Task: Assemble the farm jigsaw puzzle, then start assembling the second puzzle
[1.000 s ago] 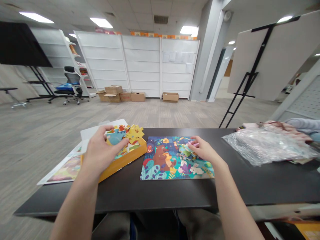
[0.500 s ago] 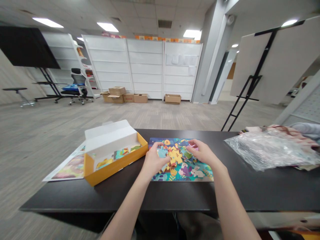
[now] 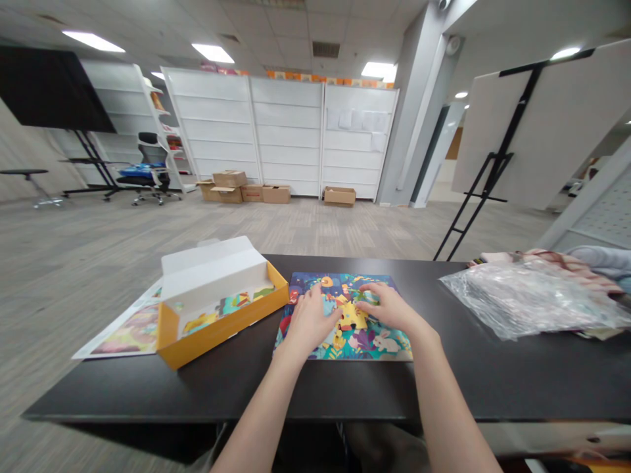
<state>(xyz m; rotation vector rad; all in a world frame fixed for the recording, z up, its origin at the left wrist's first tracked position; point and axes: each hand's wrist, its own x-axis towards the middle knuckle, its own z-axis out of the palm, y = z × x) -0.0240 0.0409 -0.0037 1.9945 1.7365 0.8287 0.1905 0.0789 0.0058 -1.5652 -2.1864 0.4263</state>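
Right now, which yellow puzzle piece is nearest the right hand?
The yellow piece on the board, between the left hand and right hand; the other yellow piece lies in the orange box.

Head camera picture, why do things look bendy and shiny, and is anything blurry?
Head view: the wide lens stretches the black table and makes the white shelves lean. Head view: the ceiling lights glare brightly, and the plastic bag shines. Head view: the left hand and right hand look fairly sharp, with no strong blur.
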